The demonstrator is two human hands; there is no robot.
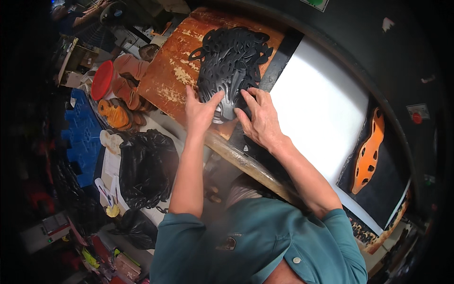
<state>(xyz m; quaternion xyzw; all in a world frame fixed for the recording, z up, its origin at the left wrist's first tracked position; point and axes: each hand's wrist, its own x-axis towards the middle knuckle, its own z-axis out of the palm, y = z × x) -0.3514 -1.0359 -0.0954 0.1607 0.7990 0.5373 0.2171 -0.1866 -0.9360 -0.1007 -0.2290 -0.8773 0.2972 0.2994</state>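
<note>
A thick pile of flat black cut-outs with slots and holes (pixel 227 71) lies on a worn orange-brown board (pixel 163 78). They look thin and flexible, and several loop-shaped ones stick out at the far end. At the near end of the pile, my left hand (pixel 201 111) is spread, its thumb against the pieces and its fingers along the left side. My right hand (pixel 260 116) is opposite, fingertips and thumb apart and touching the right edge of the pile. Neither hand is visibly closed round a piece.
Right of the board lies a white sheet (pixel 317 104), with an orange perforated cutting die (pixel 370 151) beyond it on a black surface. Left are a red round lid (pixel 102 80), a blue plastic crate (pixel 82 135) and a black plastic bag (pixel 146 165). A dark machine frame (pixel 359 52) borders the far right.
</note>
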